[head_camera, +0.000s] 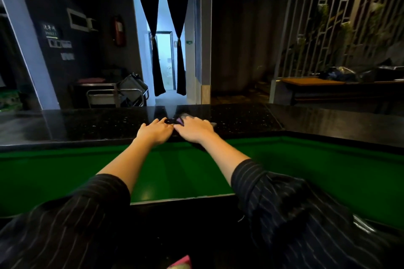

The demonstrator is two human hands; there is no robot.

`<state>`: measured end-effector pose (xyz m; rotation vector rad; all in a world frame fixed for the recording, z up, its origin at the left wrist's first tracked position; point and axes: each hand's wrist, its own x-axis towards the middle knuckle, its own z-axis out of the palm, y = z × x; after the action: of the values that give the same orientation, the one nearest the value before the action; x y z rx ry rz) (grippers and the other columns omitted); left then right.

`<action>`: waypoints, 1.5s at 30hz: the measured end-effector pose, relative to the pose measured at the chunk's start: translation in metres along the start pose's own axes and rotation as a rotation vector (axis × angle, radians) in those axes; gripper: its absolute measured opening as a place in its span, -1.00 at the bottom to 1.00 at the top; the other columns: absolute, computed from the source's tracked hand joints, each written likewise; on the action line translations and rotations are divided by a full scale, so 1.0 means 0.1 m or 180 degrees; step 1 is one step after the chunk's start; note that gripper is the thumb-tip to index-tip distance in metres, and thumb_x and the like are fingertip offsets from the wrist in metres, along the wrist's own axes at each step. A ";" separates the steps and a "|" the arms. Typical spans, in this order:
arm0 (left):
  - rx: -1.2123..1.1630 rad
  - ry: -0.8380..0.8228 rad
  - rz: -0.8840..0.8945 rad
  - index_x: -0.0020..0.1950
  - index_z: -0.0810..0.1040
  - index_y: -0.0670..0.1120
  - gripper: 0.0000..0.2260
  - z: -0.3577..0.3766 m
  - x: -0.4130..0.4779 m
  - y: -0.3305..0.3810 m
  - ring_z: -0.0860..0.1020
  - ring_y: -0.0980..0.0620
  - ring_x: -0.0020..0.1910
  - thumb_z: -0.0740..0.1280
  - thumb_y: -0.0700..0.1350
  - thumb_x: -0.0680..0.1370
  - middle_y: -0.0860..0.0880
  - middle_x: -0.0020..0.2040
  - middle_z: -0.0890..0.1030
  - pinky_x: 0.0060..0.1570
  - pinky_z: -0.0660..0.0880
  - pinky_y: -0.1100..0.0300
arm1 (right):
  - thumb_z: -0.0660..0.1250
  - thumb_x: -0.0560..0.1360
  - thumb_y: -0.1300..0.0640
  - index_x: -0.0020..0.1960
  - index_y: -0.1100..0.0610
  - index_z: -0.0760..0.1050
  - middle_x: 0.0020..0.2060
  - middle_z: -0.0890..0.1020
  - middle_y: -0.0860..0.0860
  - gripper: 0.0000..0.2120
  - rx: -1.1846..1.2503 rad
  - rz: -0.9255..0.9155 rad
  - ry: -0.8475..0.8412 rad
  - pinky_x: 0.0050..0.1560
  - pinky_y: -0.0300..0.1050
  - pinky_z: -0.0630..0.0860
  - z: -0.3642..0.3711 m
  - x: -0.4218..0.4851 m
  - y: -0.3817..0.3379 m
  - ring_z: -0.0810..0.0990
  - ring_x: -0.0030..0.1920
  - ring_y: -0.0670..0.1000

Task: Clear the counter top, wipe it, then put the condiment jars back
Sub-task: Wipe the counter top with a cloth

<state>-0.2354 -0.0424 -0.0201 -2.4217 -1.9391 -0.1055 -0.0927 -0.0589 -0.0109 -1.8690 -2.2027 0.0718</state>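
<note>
1. The person leaned forward, and both arms reached across a green surface [185, 172] to the black speckled counter top [240, 120] behind it.
2. The left hand [156, 130] and the right hand [194, 130] lay close side by side, almost touching, on the near part of the counter top, about at its middle.
3. A dark cloth [181, 120] with a small purple part lay on the counter top, just beyond and partly under the hands.
4. The left hand had its fingers stretched forward and rather straight. The fingertips reached the left edge of the cloth.
5. The right hand lay on top of the cloth. Its fingers bent down over the cloth and were hidden there, so I cannot tell if they gripped it or only pressed on it.
6. A grey corner of the cloth showed to the right of the right hand.
7. Both forearms were bare, and the dark striped sleeves [290, 203] were pushed up near the elbows.
8. Behind the counter stood a doorway with two dark curtains [156, 50] tied back. A red fire extinguisher [119, 30] hung on the wall left of it, with a metal trolley [105, 96] below.
9. At far right, a wooden bench [310, 82] stood before a lattice screen [328, 17].
</note>
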 end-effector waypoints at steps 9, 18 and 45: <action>-0.0426 -0.0006 -0.0001 0.56 -0.02 0.12 -0.55 0.06 0.03 -0.06 -0.04 -0.08 0.56 -0.15 0.07 0.66 -0.01 0.58 -0.01 0.45 -0.08 -0.24 | -0.03 0.49 -0.40 0.54 -0.11 0.11 0.52 0.23 0.04 -0.31 0.0076 0.0995 -0.0280 0.46 0.19 0.15 -0.35 -0.01 1.33 0.24 0.49 0.15; -0.0445 0.0069 -0.0030 0.56 0.00 0.13 -0.55 0.08 0.06 -0.02 -0.01 -0.07 0.56 -0.13 0.06 0.65 0.01 0.58 0.01 0.46 -0.06 -0.23 | -0.02 0.56 -0.30 0.55 -0.01 0.14 0.53 0.16 0.10 -0.36 -0.0261 0.1260 -0.0163 0.43 0.28 0.07 -0.18 0.46 0.79 0.15 0.50 0.21; -0.0435 -0.0101 -0.0201 0.56 -0.03 0.13 -0.56 0.02 0.05 0.03 -0.07 -0.07 0.56 -0.16 0.04 0.66 0.01 0.58 -0.01 0.45 -0.10 -0.27 | 0.01 0.57 -0.20 0.44 0.17 0.32 0.40 0.38 0.19 -0.40 -0.0139 0.0507 0.0339 0.34 0.14 0.26 0.03 0.01 0.38 0.36 0.37 0.20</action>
<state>-0.2310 -0.0376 -0.0219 -2.4588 -2.0881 -0.2095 -0.0568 -0.0509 -0.0211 -2.0196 -1.9987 -0.0462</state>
